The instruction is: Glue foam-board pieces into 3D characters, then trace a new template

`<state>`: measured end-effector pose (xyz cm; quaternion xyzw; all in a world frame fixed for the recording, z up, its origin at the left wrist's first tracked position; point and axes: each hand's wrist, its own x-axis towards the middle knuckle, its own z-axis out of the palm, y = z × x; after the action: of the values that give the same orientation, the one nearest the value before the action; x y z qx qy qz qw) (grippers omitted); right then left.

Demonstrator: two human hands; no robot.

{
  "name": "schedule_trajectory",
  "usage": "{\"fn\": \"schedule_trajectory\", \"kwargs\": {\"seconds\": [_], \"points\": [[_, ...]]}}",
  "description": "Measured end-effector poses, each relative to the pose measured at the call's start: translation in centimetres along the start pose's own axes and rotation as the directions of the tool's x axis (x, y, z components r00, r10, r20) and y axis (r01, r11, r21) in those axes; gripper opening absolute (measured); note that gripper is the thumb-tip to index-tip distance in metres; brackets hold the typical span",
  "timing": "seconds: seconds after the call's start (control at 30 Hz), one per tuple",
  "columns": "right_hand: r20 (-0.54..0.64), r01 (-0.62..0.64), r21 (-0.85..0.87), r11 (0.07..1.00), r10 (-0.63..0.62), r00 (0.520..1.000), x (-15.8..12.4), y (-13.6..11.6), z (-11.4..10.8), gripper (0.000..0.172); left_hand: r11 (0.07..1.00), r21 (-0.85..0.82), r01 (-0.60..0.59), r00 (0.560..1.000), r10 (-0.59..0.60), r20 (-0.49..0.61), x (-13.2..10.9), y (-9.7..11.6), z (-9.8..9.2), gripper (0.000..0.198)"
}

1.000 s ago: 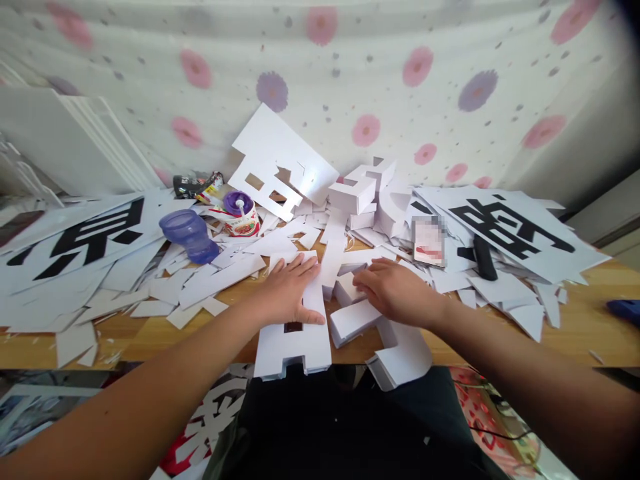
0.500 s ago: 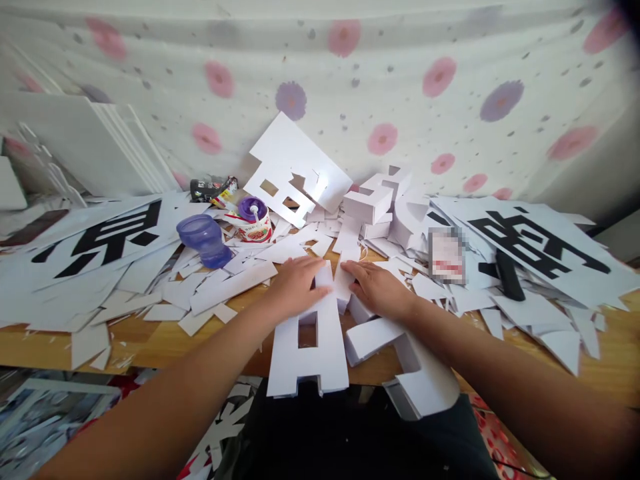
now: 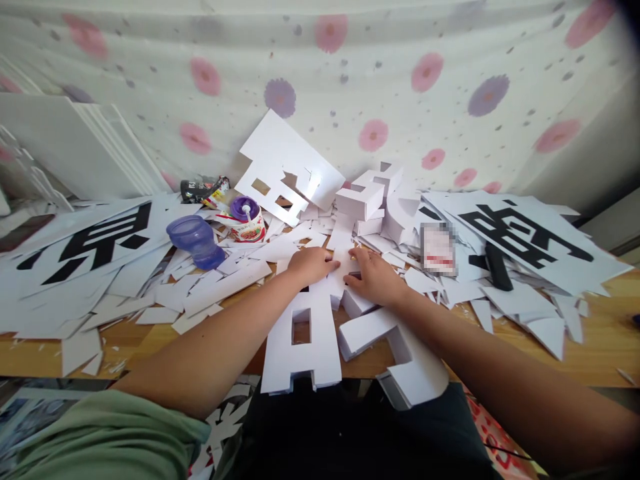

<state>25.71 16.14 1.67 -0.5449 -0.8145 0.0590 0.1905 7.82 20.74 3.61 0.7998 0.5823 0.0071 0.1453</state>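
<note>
A hollow white foam-board character [image 3: 300,357] lies flat on the table in front of me, with a square hole in its lower half. My left hand [image 3: 313,265] is closed at its upper part, fingers bent and thumb on the top face. Facing it, my right hand [image 3: 379,277] grips the piece's right side near the top, thumb and fingers apart on its edges. Its fingertips are partly hidden behind the board. Under my right forearm is a second foam-board piece [image 3: 423,380], hook-shaped with deep walls, jutting over the table's front edge.
White offcuts [image 3: 227,290] litter the wooden table [image 3: 613,340]. Behind stand stacked foam-board shapes [image 3: 363,200] and a leaning cut sheet [image 3: 285,167]. A purple cup [image 3: 197,240] and a food tub [image 3: 247,227] are left; printed character sheets [image 3: 530,233] and a black object [image 3: 497,267] right.
My left hand's fingers have moved slightly further up the foam-board character, and my right thumb has shifted down along it. The whole view has shifted a little; my left sleeve now shows.
</note>
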Motion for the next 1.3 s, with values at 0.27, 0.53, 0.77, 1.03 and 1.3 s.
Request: {"fn": "schedule_trajectory", "kwargs": {"seconds": [0.27,0.53,0.77,1.03,1.3], "points": [[0.059,-0.043,0.05,0.998,0.04,0.997,0.1,-0.2,-0.4,0.051,1.0,-0.003,0.015,1.0,-0.015,0.002,-0.1,0.1,-0.1,0.04],[-0.02,-0.024,0.033,0.999,0.025,0.999,0.0,-0.1,-0.3,0.052,1.0,-0.018,0.007,1.0,-0.007,0.01,-0.3,0.2,-0.4,0.039],[0.014,0.14,-0.04,0.989,-0.14,0.99,1.1,0.4,-0.2,0.043,0.998,-0.04,0.041,0.999,-0.041,-0.004,-0.2,0.2,-0.2,0.04],[0.057,0.194,-0.118,0.974,-0.188,0.98,1.2,0.2,0.2,0.036,0.998,-0.049,0.032,0.999,-0.031,0.012,0.1,0.0,0.2,0.041],[0.05,0.207,-0.163,0.965,-0.202,0.978,1.0,0.0,0.2,0.04,0.98,-0.163,-0.118,0.993,0.116,-0.021,0.5,-2.7,-2.0,0.029]]}}
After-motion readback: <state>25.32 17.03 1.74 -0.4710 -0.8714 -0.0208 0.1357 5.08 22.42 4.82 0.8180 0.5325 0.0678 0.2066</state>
